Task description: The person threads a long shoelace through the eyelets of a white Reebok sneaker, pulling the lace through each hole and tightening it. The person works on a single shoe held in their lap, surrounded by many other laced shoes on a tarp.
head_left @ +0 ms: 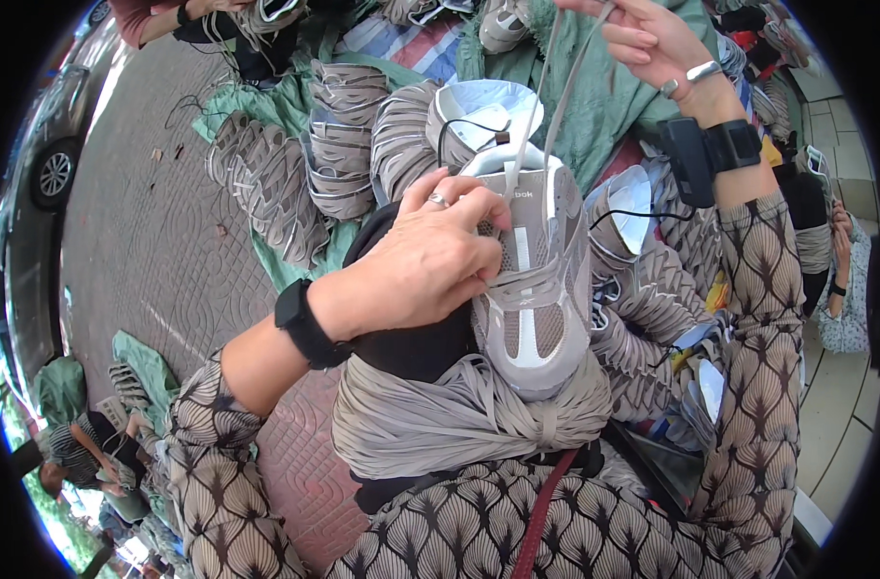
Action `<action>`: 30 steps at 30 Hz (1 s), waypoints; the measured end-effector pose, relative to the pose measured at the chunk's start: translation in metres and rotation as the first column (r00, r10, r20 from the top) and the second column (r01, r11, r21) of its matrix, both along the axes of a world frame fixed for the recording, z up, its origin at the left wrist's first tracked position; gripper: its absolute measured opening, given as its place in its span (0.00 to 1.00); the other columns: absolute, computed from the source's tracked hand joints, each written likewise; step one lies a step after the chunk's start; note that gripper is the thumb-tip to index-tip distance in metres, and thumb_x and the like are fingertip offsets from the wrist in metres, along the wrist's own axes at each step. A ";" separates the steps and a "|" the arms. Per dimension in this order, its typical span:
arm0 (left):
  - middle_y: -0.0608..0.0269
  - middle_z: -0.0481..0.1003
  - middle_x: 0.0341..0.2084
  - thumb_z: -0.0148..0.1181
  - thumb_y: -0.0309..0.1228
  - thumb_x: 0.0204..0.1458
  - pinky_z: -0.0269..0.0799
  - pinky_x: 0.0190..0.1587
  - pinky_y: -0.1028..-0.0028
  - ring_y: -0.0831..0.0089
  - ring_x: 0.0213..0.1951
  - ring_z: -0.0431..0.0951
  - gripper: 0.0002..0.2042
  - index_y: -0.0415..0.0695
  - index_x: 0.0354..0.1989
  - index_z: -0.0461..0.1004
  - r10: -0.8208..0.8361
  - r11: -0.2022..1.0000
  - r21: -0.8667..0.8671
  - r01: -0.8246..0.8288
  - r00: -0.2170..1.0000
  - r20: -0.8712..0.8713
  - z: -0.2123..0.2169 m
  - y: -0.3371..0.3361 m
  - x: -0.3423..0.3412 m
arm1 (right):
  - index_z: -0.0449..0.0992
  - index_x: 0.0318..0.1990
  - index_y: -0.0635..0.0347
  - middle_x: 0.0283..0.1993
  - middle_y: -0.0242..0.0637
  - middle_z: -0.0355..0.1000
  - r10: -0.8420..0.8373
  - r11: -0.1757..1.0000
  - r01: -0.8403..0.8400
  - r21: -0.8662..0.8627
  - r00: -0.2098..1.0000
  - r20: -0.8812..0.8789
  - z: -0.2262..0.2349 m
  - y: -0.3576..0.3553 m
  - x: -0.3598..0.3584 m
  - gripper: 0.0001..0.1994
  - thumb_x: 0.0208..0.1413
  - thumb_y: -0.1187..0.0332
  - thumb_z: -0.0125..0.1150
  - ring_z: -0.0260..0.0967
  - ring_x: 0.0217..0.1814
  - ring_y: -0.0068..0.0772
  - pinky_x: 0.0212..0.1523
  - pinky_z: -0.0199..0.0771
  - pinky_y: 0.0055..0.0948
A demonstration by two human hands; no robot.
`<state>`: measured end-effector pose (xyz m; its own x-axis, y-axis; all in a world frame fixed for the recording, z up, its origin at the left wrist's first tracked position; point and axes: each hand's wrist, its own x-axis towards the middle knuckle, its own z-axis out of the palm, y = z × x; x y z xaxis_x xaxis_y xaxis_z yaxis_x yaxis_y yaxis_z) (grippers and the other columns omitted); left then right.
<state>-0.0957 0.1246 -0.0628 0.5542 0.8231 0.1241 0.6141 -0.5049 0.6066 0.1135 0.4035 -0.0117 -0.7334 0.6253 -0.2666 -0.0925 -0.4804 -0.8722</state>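
A grey and white sneaker upper (529,340) lies on my lap with its toe toward me. My left hand (428,253) is closed on its left side, fingers curled over the eyelet edge and tongue. Up at the top right, my right hand (652,46) pinches a pale grey shoelace (567,92), which runs taut down to the upper's top eyelets. Laces are threaded across the lower part of the upper. Under its toe, a thick bundle of grey shoelaces (430,420) lies across my lap. My left fingertips are partly hidden.
Nested stacks of sneaker uppers (343,135) stand beyond my knees, with more stacks (657,289) at the right. They rest on green sheeting (633,121). Other people work at the top left, lower left and right edge. A car (49,183) stands at the far left.
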 end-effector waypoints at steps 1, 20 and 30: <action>0.64 0.66 0.49 0.68 0.25 0.40 0.48 0.64 0.50 0.57 0.60 0.61 0.09 0.49 0.27 0.74 0.018 1.000 0.011 -0.018 1.000 0.012 -0.005 -0.001 -0.002 | 0.70 0.47 0.62 0.47 0.39 0.74 -0.012 0.999 0.011 -0.034 1.000 -0.027 0.003 -0.006 -0.007 0.14 0.70 0.62 0.40 0.49 0.14 0.11 0.12 0.53 0.14; 0.57 0.74 0.21 0.61 0.27 0.49 0.71 0.32 0.69 0.65 0.27 0.77 0.05 0.39 0.30 0.73 -0.020 0.911 -0.402 0.087 0.985 0.169 0.002 0.055 0.035 | 0.74 0.44 0.60 0.43 0.36 0.77 -0.083 0.990 0.083 0.117 0.997 -0.009 -0.025 0.021 -0.017 0.14 0.69 0.61 0.43 0.72 0.31 0.21 0.27 0.71 0.21; 0.53 0.77 0.31 0.60 0.27 0.46 0.64 0.45 0.57 0.55 0.38 0.77 0.06 0.43 0.33 0.75 0.023 0.936 -0.351 -0.001 0.998 0.059 0.000 0.046 0.047 | 0.75 0.35 0.64 0.28 0.40 0.74 -0.091 0.895 0.082 0.438 0.996 -0.001 -0.034 0.035 -0.044 0.14 0.66 0.63 0.49 0.75 0.30 0.33 0.35 0.79 0.33</action>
